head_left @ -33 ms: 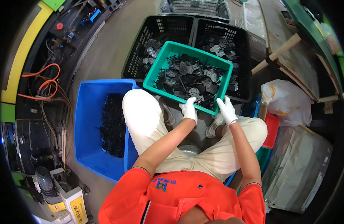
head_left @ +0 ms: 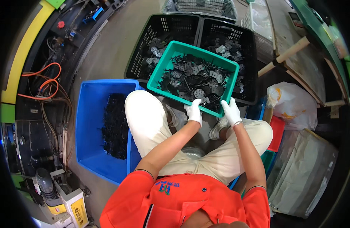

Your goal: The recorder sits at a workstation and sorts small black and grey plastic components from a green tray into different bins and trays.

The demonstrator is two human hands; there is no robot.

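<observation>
Blue bin (head_left: 89,125) of dark parts sits at nine o'clock, within our reach. Two black crates (head_left: 205,30) at twelve prop up the green basket (head_left: 171,51) of black and silvery pieces. Our left hand (head_left: 194,111) and right hand (head_left: 231,111), gloved, fingers clamped on its near rim, steady it.

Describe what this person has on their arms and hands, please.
Both hands wear snug white gloves, the left hand and the right hand alike, each ending at the wrist. The forearms are bare. The short sleeves of an orange shirt, edged with a thin dark trim, reach to about the elbows. No watch or jewellery shows.
</observation>
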